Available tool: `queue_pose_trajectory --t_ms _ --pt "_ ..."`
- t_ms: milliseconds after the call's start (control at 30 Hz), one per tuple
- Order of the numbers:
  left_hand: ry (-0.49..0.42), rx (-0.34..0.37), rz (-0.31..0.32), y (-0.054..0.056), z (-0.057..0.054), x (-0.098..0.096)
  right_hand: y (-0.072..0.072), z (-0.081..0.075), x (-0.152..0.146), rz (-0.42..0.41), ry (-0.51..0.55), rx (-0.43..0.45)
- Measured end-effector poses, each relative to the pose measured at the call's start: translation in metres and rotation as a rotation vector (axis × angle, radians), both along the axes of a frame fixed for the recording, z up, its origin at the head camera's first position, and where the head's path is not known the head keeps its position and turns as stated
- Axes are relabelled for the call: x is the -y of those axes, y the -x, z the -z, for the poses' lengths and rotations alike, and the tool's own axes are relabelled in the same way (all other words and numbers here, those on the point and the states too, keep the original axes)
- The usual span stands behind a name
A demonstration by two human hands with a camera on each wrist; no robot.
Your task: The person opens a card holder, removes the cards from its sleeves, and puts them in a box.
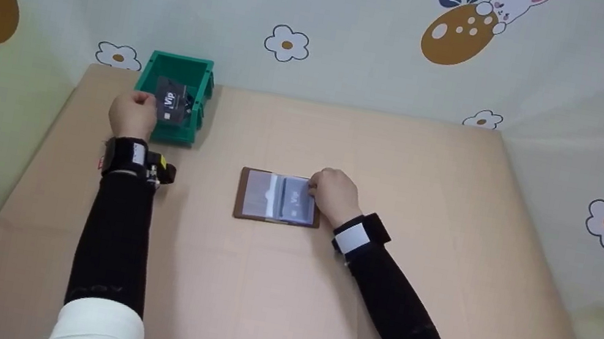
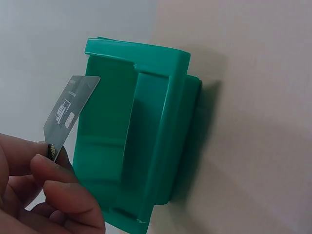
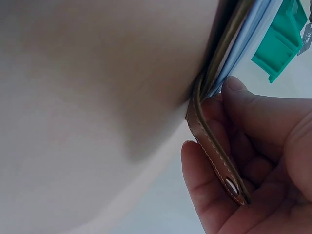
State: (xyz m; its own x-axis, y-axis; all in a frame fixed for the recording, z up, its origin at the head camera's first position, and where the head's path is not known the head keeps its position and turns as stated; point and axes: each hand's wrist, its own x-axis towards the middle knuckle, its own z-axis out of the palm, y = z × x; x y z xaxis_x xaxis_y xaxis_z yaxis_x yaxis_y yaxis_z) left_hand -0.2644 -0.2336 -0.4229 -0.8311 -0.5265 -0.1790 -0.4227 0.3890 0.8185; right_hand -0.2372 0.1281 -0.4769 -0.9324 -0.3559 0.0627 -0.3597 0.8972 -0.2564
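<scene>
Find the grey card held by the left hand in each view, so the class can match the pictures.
Head: the grey card is left of centre.
Left wrist: left side, tilted.
Right wrist: upper right, cut off by the edge.
Shared landmark: the green bin, next to or behind the card throughout.

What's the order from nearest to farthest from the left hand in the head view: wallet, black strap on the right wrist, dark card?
1. Dark card: pinched in the left hand, seen against the green bin.
2. Wallet: open on the table, to the hand's right.
3. Black strap: on the right wrist, farther right, past the wallet.
</scene>
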Motion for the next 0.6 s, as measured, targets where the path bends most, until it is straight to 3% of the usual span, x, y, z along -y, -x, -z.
queue_pose_trajectory --t_ms 300,600 --pt "-0.087 0.019 0.010 0.0003 -0.0035 -0.0052 0.0002 0.0002 -0.0004 0.004 -0.001 0.011" --pt "-0.006 0.016 0.028 -0.0037 -0.0020 -0.0026 0.0003 0.0004 -0.0002 0.005 -0.004 0.004"
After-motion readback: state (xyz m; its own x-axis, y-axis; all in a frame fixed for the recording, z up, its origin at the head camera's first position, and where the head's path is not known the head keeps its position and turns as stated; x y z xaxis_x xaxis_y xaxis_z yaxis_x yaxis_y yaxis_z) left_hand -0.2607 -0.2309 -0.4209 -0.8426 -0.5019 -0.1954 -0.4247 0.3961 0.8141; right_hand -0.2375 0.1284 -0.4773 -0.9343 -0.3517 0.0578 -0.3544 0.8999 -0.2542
